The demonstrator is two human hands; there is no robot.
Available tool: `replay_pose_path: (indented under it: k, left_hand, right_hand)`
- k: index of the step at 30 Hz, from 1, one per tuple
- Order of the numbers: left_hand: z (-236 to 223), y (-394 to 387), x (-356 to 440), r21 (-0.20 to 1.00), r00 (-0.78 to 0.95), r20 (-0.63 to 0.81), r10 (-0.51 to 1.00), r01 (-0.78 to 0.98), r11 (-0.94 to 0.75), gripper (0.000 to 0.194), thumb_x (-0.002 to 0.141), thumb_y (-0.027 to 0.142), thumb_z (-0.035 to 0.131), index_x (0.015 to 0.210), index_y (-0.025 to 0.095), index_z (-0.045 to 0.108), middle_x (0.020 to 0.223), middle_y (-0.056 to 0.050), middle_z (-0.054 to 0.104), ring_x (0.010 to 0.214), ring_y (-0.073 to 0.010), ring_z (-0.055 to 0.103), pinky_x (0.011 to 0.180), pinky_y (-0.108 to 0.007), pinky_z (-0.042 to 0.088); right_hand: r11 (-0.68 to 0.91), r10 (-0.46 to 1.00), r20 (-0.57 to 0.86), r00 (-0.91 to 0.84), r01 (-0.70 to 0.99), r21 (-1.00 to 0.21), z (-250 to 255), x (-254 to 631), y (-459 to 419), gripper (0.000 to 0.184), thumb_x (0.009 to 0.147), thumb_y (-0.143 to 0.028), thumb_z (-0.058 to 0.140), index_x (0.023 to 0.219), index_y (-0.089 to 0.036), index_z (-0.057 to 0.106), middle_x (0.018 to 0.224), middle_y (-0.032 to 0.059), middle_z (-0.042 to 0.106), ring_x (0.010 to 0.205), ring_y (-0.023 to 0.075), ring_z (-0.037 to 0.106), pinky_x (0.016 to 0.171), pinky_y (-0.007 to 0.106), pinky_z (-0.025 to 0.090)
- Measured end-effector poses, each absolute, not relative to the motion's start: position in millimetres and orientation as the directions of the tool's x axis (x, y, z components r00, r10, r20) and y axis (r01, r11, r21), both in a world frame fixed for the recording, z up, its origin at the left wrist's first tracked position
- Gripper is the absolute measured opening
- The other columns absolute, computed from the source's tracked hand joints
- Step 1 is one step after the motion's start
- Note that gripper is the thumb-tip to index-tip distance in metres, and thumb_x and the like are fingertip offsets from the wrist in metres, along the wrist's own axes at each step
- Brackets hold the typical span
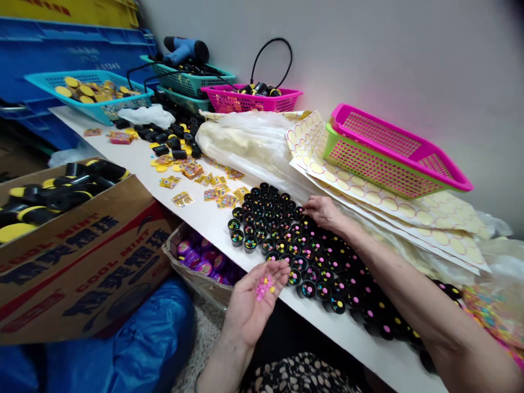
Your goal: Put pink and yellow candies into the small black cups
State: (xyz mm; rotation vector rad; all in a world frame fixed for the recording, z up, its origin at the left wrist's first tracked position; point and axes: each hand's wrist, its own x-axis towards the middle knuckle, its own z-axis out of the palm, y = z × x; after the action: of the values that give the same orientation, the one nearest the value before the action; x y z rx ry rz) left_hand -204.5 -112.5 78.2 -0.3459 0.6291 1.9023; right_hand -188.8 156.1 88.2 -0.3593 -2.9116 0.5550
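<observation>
My left hand (pixel 256 305) is palm up and slightly cupped at the table's front edge, holding a small heap of pink and yellow candies (pixel 265 287). My right hand (pixel 325 213) reaches over the far side of the packed black cups (pixel 250 243), fingertips pinched together at a cup; what they hold, if anything, is hidden. Small colored pieces lie in the open cups. Many cups toward the right show a pink or yellow piece on top, while several at the left end show only little multicolored bits.
Small yellow packets (pixel 182 199) and black containers with yellow lids (pixel 176 143) lie on the white table (pixel 164 188). Behind are sticker sheets (pixel 368 191), a pink basket (pixel 401 142) and a turquoise basket (pixel 102 109). Cardboard boxes (pixel 102 262) stand in front at left.
</observation>
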Motion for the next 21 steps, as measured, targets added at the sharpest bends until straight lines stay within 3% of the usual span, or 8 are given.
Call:
replay_pose_path:
  k: [5, 10, 15, 18, 21]
  left_hand:
    - [83, -113, -204, 0.155, -0.378, -0.375, 0.847, -0.926, -0.345, 0.036, 0.084, 0.034, 0.044, 0.099, 0.005, 0.058, 0.110, -0.019, 0.058, 0.109, -0.0260, 0.051, 0.093, -0.039, 0.040]
    - [85, -113, -199, 0.119, -0.396, -0.299, 0.868, -0.918, -0.378, 0.048, 0.084, 0.045, 0.038, 0.105, 0.005, 0.055, 0.111, -0.019, 0.056, 0.105, -0.0246, 0.053, 0.090, -0.039, 0.041]
    - [84, -113, -198, 0.095, -0.420, -0.275, 0.865, -0.907, -0.410, 0.050, 0.085, 0.047, 0.034, 0.104, 0.005, 0.054, 0.107, -0.016, 0.058, 0.098, -0.0197, 0.055, 0.075, -0.027, 0.046]
    - [85, -114, -198, 0.109, -0.427, -0.279, 0.860, -0.904, -0.413, 0.052, 0.085, 0.049, 0.032, 0.104, 0.005, 0.054, 0.111, -0.018, 0.056, 0.105, -0.0220, 0.052, 0.079, -0.029, 0.046]
    - [86, -113, -198, 0.119, -0.439, -0.295, 0.849, -0.898, -0.424, 0.052, 0.085, 0.049, 0.033, 0.102, 0.005, 0.054, 0.112, -0.019, 0.055, 0.107, -0.0230, 0.050, 0.088, -0.033, 0.042]
  right_hand:
    - [0.827, 0.228, 0.303, -0.925, 0.020, -0.562, 116, -164, 109, 0.015, 0.079, -0.026, 0.052, 0.076, -0.019, 0.064, 0.068, 0.0008, 0.053, 0.065, 0.0117, 0.050, 0.062, 0.025, 0.040]
    - [0.724, -0.047, 0.268, -0.962, -0.218, -0.655, 124, -136, 44, 0.019, 0.084, -0.021, 0.045, 0.084, -0.021, 0.063, 0.077, 0.0026, 0.055, 0.069, 0.0115, 0.052, 0.060, 0.024, 0.043]
    - [0.785, -0.195, 0.263, -0.945, -0.311, -0.535, 109, -125, 15, 0.017, 0.083, -0.019, 0.046, 0.090, -0.021, 0.061, 0.089, 0.0050, 0.059, 0.083, 0.0148, 0.052, 0.071, 0.029, 0.043]
    - [0.837, -0.212, 0.266, -0.940, -0.315, -0.448, 104, -123, 11, 0.017, 0.082, -0.017, 0.046, 0.088, -0.020, 0.061, 0.087, 0.0049, 0.059, 0.084, 0.0156, 0.051, 0.071, 0.030, 0.042]
    - [0.851, -0.166, 0.300, -0.939, -0.290, -0.438, 99, -122, 8, 0.015, 0.083, -0.019, 0.046, 0.085, -0.019, 0.061, 0.081, 0.0047, 0.058, 0.079, 0.0151, 0.050, 0.070, 0.030, 0.041]
